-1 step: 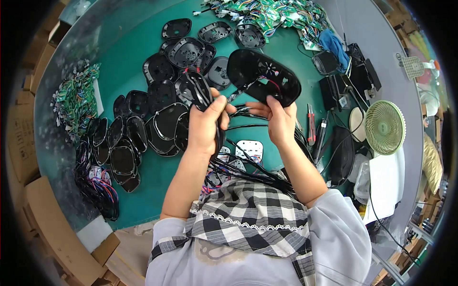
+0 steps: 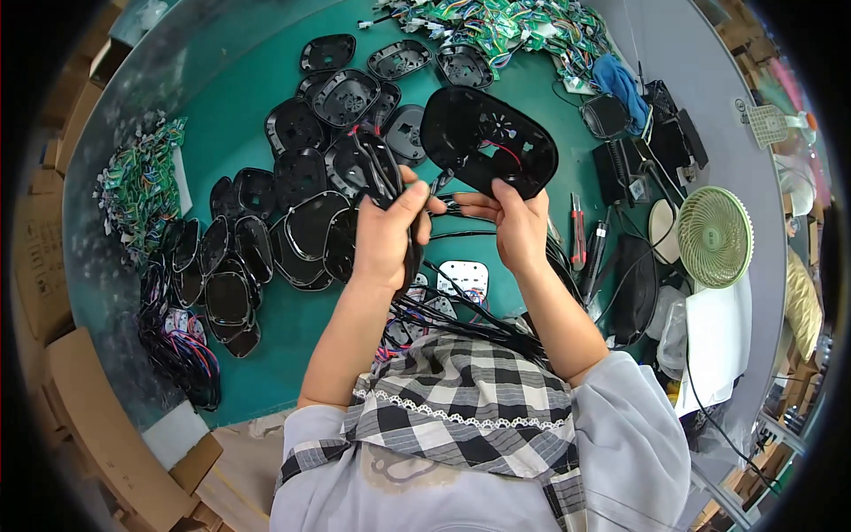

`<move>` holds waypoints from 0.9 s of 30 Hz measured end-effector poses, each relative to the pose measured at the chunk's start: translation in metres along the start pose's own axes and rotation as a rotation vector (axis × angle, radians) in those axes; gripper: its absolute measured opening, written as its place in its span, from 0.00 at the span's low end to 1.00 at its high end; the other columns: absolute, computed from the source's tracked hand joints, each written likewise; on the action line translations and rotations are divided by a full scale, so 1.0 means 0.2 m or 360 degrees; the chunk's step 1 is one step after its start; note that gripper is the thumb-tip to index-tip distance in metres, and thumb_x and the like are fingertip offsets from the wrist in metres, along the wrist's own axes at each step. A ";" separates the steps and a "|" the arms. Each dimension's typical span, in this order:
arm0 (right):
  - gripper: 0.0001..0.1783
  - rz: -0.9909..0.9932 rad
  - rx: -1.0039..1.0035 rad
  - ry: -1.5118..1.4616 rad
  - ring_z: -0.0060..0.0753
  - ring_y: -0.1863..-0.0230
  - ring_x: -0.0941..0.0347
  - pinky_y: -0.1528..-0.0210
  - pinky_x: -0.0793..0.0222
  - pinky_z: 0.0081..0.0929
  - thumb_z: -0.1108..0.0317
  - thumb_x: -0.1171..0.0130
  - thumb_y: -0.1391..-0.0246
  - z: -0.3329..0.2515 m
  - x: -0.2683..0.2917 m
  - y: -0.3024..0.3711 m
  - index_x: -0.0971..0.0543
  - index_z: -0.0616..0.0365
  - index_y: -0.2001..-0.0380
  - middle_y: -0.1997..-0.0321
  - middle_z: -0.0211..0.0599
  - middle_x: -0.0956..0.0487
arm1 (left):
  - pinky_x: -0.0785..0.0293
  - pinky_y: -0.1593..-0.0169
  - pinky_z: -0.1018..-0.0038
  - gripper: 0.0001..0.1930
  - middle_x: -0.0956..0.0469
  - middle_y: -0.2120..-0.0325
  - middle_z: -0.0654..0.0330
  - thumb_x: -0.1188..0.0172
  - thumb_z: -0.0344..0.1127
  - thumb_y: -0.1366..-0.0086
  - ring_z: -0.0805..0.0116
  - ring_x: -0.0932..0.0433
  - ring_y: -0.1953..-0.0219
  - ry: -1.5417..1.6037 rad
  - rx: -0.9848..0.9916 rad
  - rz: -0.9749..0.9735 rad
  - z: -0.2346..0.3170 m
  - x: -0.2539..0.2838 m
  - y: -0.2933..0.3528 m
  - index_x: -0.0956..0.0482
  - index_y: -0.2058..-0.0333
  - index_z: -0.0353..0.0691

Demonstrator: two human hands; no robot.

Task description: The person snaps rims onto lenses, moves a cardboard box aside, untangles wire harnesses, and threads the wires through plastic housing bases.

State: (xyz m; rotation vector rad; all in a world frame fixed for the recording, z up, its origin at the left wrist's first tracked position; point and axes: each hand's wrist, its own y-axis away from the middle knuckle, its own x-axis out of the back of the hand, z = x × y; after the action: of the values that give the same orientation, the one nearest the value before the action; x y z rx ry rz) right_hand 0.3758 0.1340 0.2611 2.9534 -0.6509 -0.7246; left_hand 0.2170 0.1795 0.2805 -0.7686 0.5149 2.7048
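Observation:
My right hand (image 2: 520,229) grips the lower edge of a black plastic housing (image 2: 456,124), a rounded shell with cut-out holes. Inside it a thin red wire (image 2: 509,152) curves across, and a wire end leaves toward my left hand (image 2: 383,241). The left fingers are wrapped round a coiled bundle of black cable (image 2: 379,167), with thumb and forefinger near that wire end. What they pinch there is too small to make out. More black cables run below the hands to my lap. Behind the bundle lie several black shells (image 2: 348,96) on the green mat (image 2: 235,97).
Green circuit boards with coloured wires (image 2: 523,31) are heaped at the far side, and another heap (image 2: 142,186) lies left. Dark panels with cables (image 2: 232,297) stand at the left. On the right are a red utility knife (image 2: 578,232), a green fan (image 2: 714,236) and a blue cloth (image 2: 622,93).
The black housing has tilted slightly, showing more of its inside, and shifted a little up and left. My left hand with the cable bundle has moved slightly right.

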 end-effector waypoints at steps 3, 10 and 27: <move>0.15 0.0004 0.0063 0.0065 0.42 0.63 0.21 0.66 0.22 0.29 0.74 0.57 0.40 0.02 0.00 -0.01 0.36 0.64 0.50 0.56 0.44 0.25 | 0.36 0.80 0.82 0.08 0.23 0.76 0.54 0.43 0.31 0.38 0.76 0.28 0.82 -0.0078 -0.0024 -0.0097 -0.02 -0.04 0.00 0.31 0.61 0.39; 0.13 0.0123 0.0434 0.0372 0.25 0.69 0.25 0.72 0.26 0.21 0.66 0.50 0.39 0.03 0.00 -0.01 0.29 0.61 0.55 0.62 0.33 0.24 | 0.33 0.80 0.83 0.11 0.23 0.76 0.55 0.41 0.31 0.39 0.75 0.25 0.78 -0.0465 0.0207 -0.0371 0.02 -0.05 0.03 0.30 0.60 0.35; 0.32 -0.0754 -0.0234 -0.0034 0.29 0.45 0.35 0.39 0.44 0.31 0.47 0.44 0.45 0.05 0.12 0.03 0.33 0.61 0.49 0.49 0.36 0.30 | 0.27 0.69 0.78 0.09 0.22 0.72 0.62 0.43 0.25 0.40 0.75 0.24 0.72 -0.0787 0.0146 -0.0378 -0.04 0.08 0.04 0.26 0.59 0.34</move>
State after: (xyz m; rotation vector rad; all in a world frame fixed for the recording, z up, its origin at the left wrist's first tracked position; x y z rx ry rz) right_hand 0.3882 0.1192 0.2416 2.9824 0.1123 -0.7864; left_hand 0.2036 0.1714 0.2676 -0.1108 0.3936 2.4968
